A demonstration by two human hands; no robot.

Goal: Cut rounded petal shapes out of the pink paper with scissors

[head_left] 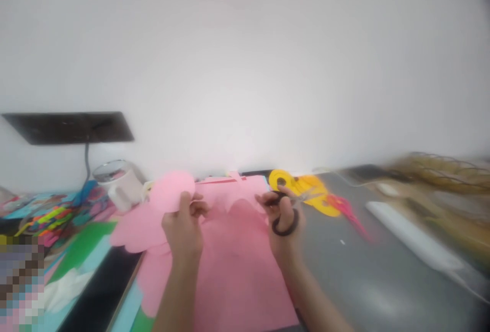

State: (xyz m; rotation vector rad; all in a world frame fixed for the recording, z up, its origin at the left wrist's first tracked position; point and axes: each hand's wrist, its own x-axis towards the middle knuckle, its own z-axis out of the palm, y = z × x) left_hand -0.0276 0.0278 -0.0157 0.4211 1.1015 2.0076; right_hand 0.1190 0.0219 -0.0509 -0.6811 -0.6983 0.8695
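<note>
Large pink paper [241,270] lies in the middle of the table, with scalloped pink pieces [141,224] at its left. My left hand [186,219] pinches a rounded pink piece [172,186] near its lower right edge. Black-handled scissors [285,219] are hooked on my right hand [285,230], their blurred blades pointing right toward yellow pieces. The right fingers are curled around the handles, above the upper right part of the pink paper.
Yellow cut pieces [316,194] and pink-handled scissors [348,214] lie to the right, before a white power strip [413,237]. At left are a white mug [124,189], colourful craft bits [49,219] and a black strip [103,291].
</note>
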